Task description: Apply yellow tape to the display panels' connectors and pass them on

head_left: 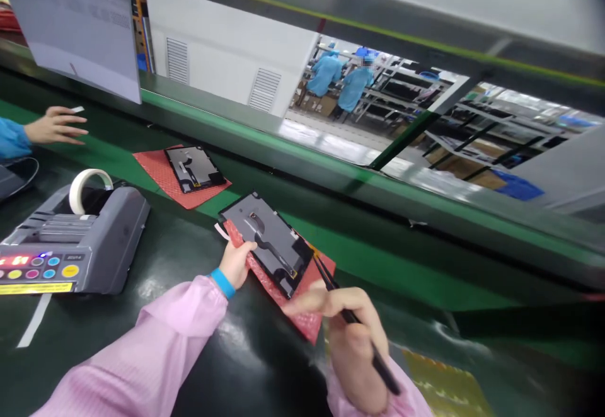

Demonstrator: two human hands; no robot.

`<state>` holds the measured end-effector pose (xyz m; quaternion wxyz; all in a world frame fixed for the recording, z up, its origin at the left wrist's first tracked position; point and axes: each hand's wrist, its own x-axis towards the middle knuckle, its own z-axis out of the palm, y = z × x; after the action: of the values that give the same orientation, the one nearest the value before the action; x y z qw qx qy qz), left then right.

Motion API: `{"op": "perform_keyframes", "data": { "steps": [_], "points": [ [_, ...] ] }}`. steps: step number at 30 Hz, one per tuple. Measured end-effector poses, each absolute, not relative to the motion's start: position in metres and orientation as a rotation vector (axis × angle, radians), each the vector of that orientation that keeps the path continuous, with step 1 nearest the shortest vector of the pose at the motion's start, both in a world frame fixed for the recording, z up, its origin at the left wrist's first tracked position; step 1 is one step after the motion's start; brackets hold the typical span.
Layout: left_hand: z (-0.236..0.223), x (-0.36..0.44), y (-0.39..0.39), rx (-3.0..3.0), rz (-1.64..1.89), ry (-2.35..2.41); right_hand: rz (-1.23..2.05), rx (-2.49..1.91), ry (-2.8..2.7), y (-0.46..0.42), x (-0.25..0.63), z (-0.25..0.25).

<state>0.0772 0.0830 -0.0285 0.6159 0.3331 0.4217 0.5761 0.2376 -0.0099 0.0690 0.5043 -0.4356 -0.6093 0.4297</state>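
Observation:
A flat dark-grey screen panel with a black flex cable across its back lies tilted on a red bubble-wrap sheet. My left hand is closed on the left edge of the panel and the wrap, thumb on top. A white strip sticks out beside those fingers. My right hand, slightly blurred, holds black tweezers. Their tips are at the panel's right corner, by a small orange piece; whether they grip it I cannot tell. The right index finger points over the wrap.
A grey tape dispenser with a white tape roll stands left. Another panel lies on red wrap on the green belt. A co-worker's hand holds a small white piece. A yellow sheet lies at lower right.

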Motion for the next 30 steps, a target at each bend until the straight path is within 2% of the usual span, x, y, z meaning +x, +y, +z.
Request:
{"op": "perform_keyframes", "data": {
  "steps": [3,7,15,18,22,26,30],
  "points": [
    [-0.034,0.064,0.091,0.769,1.208,0.953,1.021,-0.981,-1.272,-0.02,0.256,0.05],
    [-0.037,0.058,0.093,0.877,1.12,0.937,1.034,-1.191,-1.074,-0.025,0.268,0.026],
    [-0.026,0.043,0.066,1.242,1.374,1.157,1.298,-1.223,-1.053,-0.029,0.274,0.0],
    [-0.018,0.026,0.05,1.681,1.393,1.226,1.359,-1.243,-1.089,-0.025,0.275,0.0],
    [-0.007,0.013,0.032,2.269,1.137,1.078,1.41,-1.299,-1.102,-0.019,0.278,-0.002],
    [-0.001,0.015,0.024,2.396,0.814,0.888,1.463,-1.31,-1.131,-0.018,0.279,-0.004],
    [-0.001,0.02,0.025,2.448,0.746,0.744,1.438,-1.317,-1.147,-0.021,0.28,-0.005]
  ]
}}
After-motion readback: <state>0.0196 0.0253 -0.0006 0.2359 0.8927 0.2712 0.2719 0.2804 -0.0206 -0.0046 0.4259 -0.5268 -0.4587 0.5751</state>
